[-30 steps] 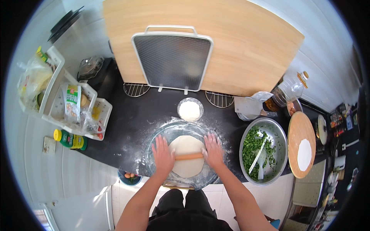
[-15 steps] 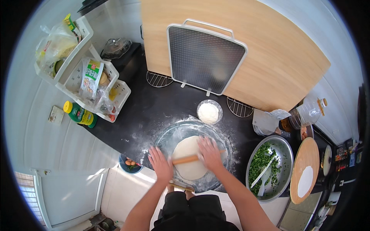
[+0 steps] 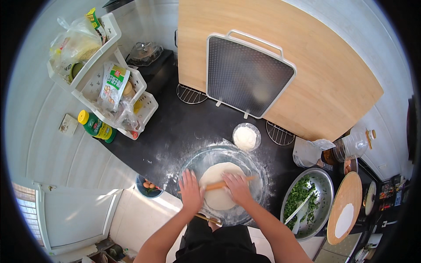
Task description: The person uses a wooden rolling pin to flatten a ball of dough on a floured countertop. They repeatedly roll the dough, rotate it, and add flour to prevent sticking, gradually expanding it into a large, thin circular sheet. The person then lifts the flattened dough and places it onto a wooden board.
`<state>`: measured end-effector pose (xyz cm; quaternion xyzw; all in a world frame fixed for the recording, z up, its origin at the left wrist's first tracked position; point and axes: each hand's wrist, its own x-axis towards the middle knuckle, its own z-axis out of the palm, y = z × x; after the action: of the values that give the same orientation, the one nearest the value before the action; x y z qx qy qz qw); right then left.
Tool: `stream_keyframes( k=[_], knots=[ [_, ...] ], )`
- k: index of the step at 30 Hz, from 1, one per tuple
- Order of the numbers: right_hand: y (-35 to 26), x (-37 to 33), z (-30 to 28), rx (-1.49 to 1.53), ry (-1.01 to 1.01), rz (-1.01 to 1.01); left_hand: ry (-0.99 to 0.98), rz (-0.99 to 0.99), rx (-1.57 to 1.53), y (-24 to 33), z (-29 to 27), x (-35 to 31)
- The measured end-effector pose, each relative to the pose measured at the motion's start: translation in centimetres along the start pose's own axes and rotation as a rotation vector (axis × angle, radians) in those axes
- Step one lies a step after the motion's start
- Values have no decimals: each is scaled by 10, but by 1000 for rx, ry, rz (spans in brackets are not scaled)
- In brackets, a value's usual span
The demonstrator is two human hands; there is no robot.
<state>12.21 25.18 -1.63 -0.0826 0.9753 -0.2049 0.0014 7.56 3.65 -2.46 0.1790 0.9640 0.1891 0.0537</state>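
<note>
A wooden rolling pin [image 3: 215,186] lies across a round sheet of dough [image 3: 219,200], on a floured round clear board [image 3: 257,193] at the counter's front. My left hand [image 3: 191,192] rests over the pin's left end, palm down, fingers stretched forward. On the right half of the pin lies my right hand [image 3: 237,187], its fingers reaching over it onto the dough. Both palms hide parts of the pin. Just beyond the board stands a small bowl of white flour [image 3: 245,137].
Right of the board, a metal bowl [image 3: 325,210] holds chopped greens [image 3: 302,188] and utensils. Beside it, a round wooden board [image 3: 343,188] bears a white disc [image 3: 344,220]. A dark framed board [image 3: 250,74] leans at the back. White baskets [image 3: 94,94] and a green bottle [image 3: 97,127] are left.
My view has shifted slightly. The rolling pin has moved left over the dough. My right hand has come closer to my left, and its fingers are less spread.
</note>
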Motion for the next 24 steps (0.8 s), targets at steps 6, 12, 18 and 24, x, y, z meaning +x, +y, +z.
stream_keyframes(
  k=[6, 12, 18, 24],
  knots=[
    [9, 70, 3, 18, 141, 76, 253, -46, 44, -27, -18, 120],
    [-8, -28, 15, 27, 74, 198, -220, 208, 64, -11, -19, 46],
    [25, 30, 3, -61, 259, 417, -29, 371, 50, 11, -18, 152],
    [20, 6, 9, -36, 210, 497, -112, 368, -8, 17, -8, 146]
  ],
)
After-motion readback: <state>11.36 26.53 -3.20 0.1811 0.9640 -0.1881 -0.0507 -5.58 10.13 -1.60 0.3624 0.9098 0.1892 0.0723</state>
